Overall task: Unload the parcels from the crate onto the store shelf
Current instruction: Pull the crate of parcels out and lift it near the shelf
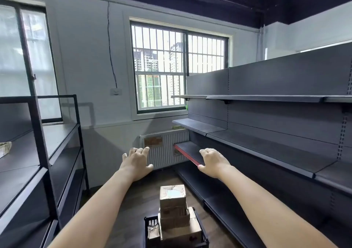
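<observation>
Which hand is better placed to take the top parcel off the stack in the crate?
Neither clearly. Left hand and right hand are both empty, open and raised level, either side of the top parcel in the crate. A two-handed grab looks best; the right is nearer the store shelf.

Dark floor (137,196) carrying black crate (147,221) stacked with parcels (172,195); grey store shelf (266,148) alongside, bare.

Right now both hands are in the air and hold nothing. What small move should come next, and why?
Probably lower both hands to the top parcel and grip its sides. The left hand and right hand are open and empty above the stack, the parcels all sit in the black crate on the floor, and the store shelf on the right is bare.
</observation>
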A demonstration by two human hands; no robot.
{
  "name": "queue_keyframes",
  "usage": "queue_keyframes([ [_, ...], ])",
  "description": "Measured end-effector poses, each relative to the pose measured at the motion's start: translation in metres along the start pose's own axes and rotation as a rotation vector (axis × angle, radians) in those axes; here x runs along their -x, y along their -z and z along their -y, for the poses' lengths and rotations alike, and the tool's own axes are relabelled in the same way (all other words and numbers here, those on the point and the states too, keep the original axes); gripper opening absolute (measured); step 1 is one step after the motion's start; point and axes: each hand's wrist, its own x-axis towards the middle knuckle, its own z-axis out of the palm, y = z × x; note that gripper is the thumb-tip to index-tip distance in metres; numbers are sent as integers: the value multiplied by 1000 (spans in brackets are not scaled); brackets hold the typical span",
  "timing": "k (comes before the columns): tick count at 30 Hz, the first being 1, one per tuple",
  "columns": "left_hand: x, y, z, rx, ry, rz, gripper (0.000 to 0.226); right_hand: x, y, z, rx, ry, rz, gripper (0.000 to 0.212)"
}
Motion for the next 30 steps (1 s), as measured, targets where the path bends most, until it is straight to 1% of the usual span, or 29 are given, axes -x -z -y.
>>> queue_keyframes([
  [4,-7,-3,7,-1,9,-10,71,-6,-2,0,-11,-24,-7,54],
  [15,-21,-26,16,0,20,32,74,-22,-15,-1,31,-32,-11,53],
  [18,-20,-32,18,17,25,54,76,-22,-23,-2,32,-30,-20,55],
  [24,-22,-51,22,22,26,70,81,-26,-46,-5,37,-45,23,58],
  [30,-47,-66,25,31,48,78,89,-54,-67,-16,36,-45,20,60],
])
